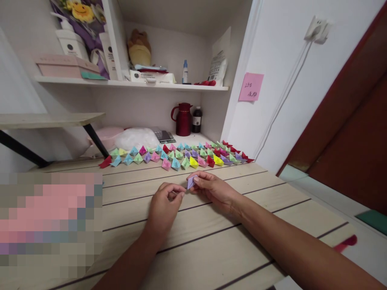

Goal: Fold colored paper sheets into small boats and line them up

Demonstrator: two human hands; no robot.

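Observation:
A small folded piece of lilac paper [190,182] is pinched between the thumb and fingers of my right hand [211,189], just above the wooden table. Close by on its left is my left hand [167,203], with thumb and forefinger closed together near the paper's lower corner. Whether anything sits between those fingertips cannot be made out. Beyond both hands stand several folded paper boats in rows, among them a yellow boat [194,162], a blue boat [175,164] and a pink boat [166,164].
The slatted wooden table [217,253] reaches back to a white shelf unit [136,83]. A red thermos jug [183,119] and a dark bottle [196,120] stand behind the boats. A small raised stand [60,119] is at the left. The lower left is blurred out.

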